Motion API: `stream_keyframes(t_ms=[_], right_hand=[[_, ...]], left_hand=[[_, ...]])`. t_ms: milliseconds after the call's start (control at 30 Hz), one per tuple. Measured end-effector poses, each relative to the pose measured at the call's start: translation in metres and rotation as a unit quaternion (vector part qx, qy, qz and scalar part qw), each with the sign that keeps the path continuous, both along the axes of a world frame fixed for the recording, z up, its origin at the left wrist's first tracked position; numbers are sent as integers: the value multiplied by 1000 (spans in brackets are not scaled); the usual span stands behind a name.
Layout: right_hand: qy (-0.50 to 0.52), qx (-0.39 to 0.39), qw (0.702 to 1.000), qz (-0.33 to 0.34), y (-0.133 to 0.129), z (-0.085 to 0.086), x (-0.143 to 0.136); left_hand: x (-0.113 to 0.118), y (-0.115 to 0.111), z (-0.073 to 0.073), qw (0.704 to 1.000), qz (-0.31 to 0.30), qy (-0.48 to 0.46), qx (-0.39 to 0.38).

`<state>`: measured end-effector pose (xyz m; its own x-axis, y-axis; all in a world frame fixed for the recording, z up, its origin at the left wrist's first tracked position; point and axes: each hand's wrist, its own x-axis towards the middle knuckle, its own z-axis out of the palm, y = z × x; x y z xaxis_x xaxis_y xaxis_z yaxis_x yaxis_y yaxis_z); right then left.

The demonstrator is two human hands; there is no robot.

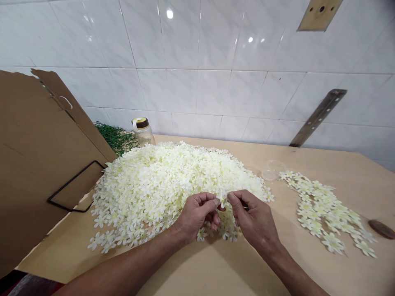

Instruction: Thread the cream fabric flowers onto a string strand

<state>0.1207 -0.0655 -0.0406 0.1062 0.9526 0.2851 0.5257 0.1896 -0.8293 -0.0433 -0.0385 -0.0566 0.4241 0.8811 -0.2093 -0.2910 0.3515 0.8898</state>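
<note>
In front of a big heap of white artificial flowers (pixel 173 172), my two hands meet over the near edge of the pile. Between them is one small white artificial flower (pixel 222 198) with a pale yellow middle. My left hand (pixel 200 213) pinches this flower between thumb and forefinger. My right hand (pixel 253 216) has its thumb and forefinger pressed together at the flower's right side; whatever lies between those fingertips is too small to make out. To the right, flowers strung in rows (pixel 324 207) lie flat on the wooden table (pixel 197 271).
A cardboard box (pixel 40 164) with a black wire frame (pixel 74 187) against it stands at the left. Behind the heap are a clear bottle (pixel 143 132) and green netting (pixel 115 137). A brown oval object (pixel 382 229) lies far right; a metal bracket (pixel 319 117) rises by the tiled wall.
</note>
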Motion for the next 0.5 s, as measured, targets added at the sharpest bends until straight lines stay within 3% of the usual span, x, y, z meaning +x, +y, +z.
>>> stream_keyframes(t_ms=[167,333,433,500], right_hand=[[140,-84,986,21,0,1,3],[365,-138,916,90,4,3,9],[436,-155,878,121,5,7,13],[453,-154,869,131,4,10,15]], left_hand=[[0,2,-1,1000,19,9,-1],[-1,2,2,1000,21,2,11],[-1,2,4,1000,23,-7,7],[-1,2,5,1000,27,-10,2]])
